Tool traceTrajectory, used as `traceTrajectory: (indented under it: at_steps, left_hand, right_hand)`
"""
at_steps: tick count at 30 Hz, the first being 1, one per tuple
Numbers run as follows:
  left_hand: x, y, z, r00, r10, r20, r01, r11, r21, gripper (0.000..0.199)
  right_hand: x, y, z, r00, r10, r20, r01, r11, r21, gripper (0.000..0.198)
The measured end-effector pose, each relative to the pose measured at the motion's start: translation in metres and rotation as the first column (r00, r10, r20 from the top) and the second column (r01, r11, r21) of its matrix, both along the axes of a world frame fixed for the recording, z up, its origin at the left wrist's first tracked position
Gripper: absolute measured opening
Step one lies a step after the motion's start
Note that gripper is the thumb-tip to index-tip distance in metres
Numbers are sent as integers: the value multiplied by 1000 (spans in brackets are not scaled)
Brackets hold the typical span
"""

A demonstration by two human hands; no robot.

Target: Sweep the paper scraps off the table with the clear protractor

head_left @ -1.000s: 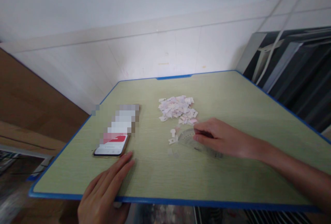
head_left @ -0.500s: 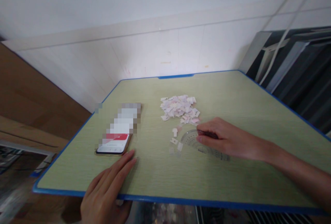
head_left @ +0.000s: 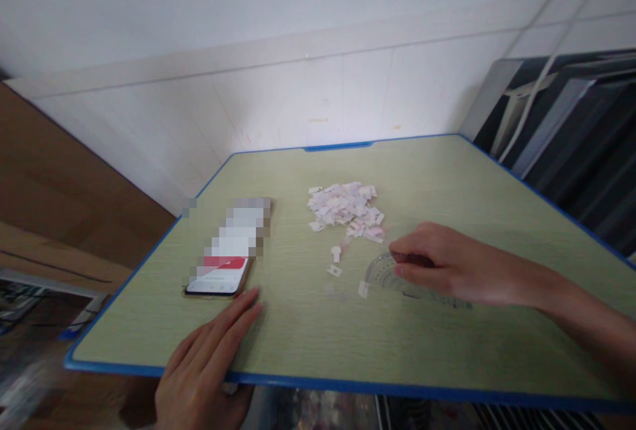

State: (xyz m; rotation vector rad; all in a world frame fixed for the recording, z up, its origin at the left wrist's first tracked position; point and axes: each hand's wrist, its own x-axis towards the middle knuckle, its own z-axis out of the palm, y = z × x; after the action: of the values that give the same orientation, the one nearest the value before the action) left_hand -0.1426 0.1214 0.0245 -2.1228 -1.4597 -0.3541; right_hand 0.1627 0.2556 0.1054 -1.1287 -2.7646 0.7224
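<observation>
A clear half-round protractor (head_left: 382, 273) lies low over the table's right half, its printed scale blurred. My right hand (head_left: 440, 264) pinches it from above, with the other fingers curled in. Just left of the protractor's edge is a small paper slip (head_left: 364, 289). Two more slips, one T-shaped (head_left: 336, 254) and one marked (head_left: 334, 271), lie apart from a heap of white and pinkish paper bits (head_left: 342, 205). My left hand (head_left: 209, 357) rests over the table's front edge, fingers stretched out and holding nothing, fingertips near the phone (head_left: 223, 264).
The pale green tabletop (head_left: 298, 337) has a blue rim and meets a white wall (head_left: 318, 92) at the back. Dark flat panels (head_left: 581, 125) lean beyond its right side. Brown wood (head_left: 64, 178) stands at the left.
My right hand and the protractor have slid to the right. One loose paper slip has shifted right with them. My left hand, the phone and the heap look the same.
</observation>
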Motion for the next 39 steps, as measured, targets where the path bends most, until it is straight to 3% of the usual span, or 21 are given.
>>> traceTrajectory:
  at_steps: [9,15,23,34,39]
  left_hand:
    - [1,1,1,999,-28,19,28,1000,-1,48]
    - [2,0,2,1000,-13,23,13,1000,-11,48]
    - [1,1,0,999,-27,20,27,1000,6,49]
    - [-2,0,-1,1000,-29,-3,29,1000,7,51]
    - [-4,0,-2,998,-58,5,58,998,3,49]
  right_hand:
    - [-12,-2,-5,980,-66,-189,53,996,-70,31]
    - [-24,-3,-12,988,-82,-131,77,996,-48,30]
    - [-16,1,-7,991,-125,-48,124,992,-11,28]
    - [19,7,12,998,-26,54,38,974,-223,33]
    - [18,8,8,1000,-15,-21,11,981,-194,32]
